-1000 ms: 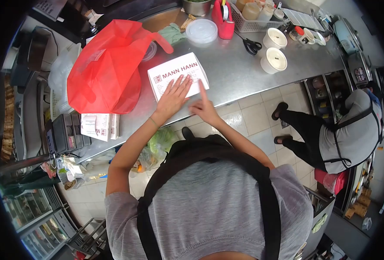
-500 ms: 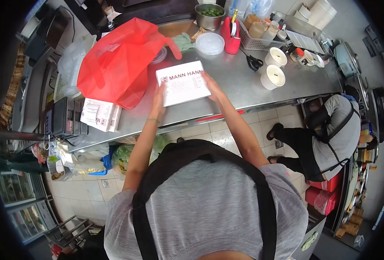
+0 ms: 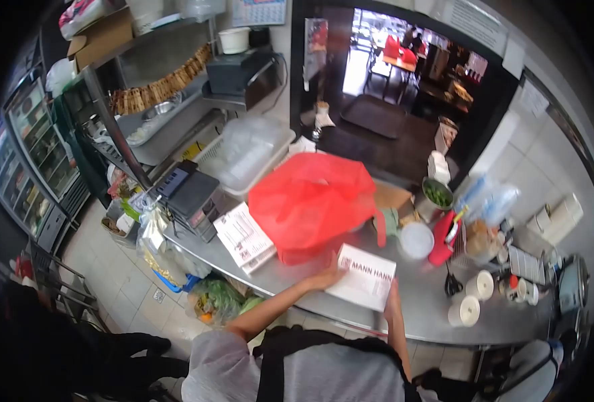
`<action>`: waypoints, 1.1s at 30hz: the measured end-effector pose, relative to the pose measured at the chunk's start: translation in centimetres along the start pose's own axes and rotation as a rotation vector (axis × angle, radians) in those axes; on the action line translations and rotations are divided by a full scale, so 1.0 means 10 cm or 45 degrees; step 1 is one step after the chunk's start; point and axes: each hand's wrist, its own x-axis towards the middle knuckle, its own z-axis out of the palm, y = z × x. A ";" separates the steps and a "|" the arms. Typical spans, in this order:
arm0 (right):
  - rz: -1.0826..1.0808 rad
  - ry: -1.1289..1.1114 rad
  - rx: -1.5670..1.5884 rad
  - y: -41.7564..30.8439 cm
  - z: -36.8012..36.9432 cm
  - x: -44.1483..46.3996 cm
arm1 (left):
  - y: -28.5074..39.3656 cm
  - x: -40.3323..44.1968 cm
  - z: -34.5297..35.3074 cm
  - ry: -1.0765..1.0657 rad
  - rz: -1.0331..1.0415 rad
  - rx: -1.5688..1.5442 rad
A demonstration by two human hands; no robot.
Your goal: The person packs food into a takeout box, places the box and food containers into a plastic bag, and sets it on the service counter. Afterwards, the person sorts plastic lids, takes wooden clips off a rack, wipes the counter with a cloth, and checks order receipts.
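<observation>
A white box printed MANN HANN (image 3: 363,277) is held between my two hands over the steel counter (image 3: 418,315). My left hand (image 3: 328,275) grips its left side, and my right hand (image 3: 392,301) is on its right side. Just behind and left of the box, a large red bag (image 3: 310,204) stands on the counter, close to my left hand. Printed white boxes (image 3: 245,236) lie left of the bag. Right of the held box are a round clear lid (image 3: 416,240) and black scissors (image 3: 452,285).
Two white cups (image 3: 479,285) stand toward the right, near a basket of jars (image 3: 481,244). Behind the bag is a dark pass-through ledge with a tray (image 3: 375,116). One person in dark clothes (image 3: 76,355) is at lower left, another person (image 3: 531,372) at lower right.
The view has swung up and left, showing the pass-through and shelves. My hands went from lying and pointing on the box to holding its sides. A dark-clothed person now shows at lower left.
</observation>
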 end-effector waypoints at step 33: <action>-0.239 0.810 -0.399 -1.14 0.18 0.07 | 2.51 2.86 -7.15 1.240 -0.122 1.376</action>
